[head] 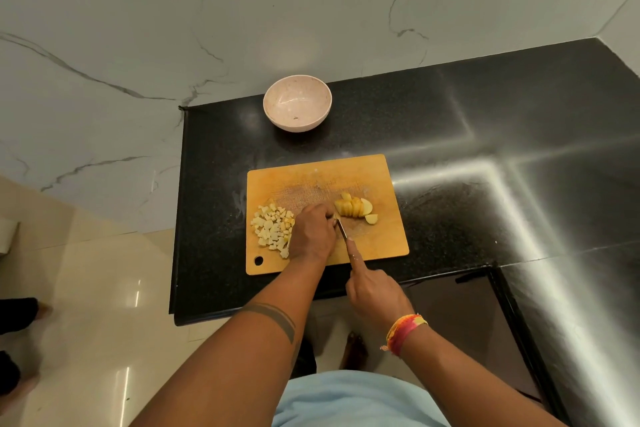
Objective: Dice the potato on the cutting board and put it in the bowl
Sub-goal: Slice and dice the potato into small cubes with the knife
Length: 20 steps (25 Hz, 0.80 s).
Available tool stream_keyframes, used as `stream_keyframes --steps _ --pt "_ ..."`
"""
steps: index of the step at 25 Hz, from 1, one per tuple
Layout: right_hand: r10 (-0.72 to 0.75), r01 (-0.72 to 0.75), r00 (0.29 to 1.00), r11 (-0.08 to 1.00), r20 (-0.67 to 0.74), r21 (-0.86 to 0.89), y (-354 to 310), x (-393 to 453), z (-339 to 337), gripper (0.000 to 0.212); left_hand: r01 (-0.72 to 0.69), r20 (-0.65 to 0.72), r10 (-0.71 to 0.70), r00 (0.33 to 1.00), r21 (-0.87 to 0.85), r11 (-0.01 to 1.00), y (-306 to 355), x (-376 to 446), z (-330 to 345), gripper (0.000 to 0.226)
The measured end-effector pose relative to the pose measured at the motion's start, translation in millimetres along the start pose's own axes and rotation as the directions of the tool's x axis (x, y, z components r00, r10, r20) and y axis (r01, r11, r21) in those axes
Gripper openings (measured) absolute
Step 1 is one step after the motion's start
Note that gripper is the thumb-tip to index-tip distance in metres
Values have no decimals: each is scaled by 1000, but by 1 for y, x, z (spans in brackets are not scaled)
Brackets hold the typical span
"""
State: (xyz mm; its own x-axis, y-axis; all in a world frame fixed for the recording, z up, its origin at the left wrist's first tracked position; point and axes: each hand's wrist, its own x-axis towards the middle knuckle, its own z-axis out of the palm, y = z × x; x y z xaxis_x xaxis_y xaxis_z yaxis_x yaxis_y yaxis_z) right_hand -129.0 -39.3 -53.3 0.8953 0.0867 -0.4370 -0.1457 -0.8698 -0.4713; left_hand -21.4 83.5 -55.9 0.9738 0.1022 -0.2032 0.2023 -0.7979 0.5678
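The black surface (450, 135) carries a wooden cutting board (311, 177) and, beyond it, a pink bowl (297, 103). On the board, pale sliced potato (355, 208) fans left-to-right; diced cubes (272, 229) lie left. The left hand (313, 232) fingers curl down beside the slices; right hand (375, 291) fingers grip the knife (342, 229).

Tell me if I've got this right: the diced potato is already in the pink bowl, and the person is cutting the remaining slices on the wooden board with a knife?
Not quite. The head view shows the pink bowl without potato; the diced potato lies in a pile on the left of the wooden board. The rest holds: the right hand holds the knife by the remaining slices.
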Motion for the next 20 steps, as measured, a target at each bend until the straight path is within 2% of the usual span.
stream_keyframes --steps 6,11,15,20 --pt "-8 11 999 998 -44 68 6 -5 -9 71 8 18 -7 1000 -46 999 3 -4 -1 19" --pt "14 -7 997 997 -82 81 18 -13 -21 69 23 21 -24 999 22 999 9 -8 8 33" --pt "-18 23 998 997 -62 75 20 -7 -22 68 -93 39 88 995 129 987 6 -7 8 29" --pt "-12 16 999 997 -51 77 22 -8 -17 68 -225 137 213 967 74 972 -5 -5 1 22"
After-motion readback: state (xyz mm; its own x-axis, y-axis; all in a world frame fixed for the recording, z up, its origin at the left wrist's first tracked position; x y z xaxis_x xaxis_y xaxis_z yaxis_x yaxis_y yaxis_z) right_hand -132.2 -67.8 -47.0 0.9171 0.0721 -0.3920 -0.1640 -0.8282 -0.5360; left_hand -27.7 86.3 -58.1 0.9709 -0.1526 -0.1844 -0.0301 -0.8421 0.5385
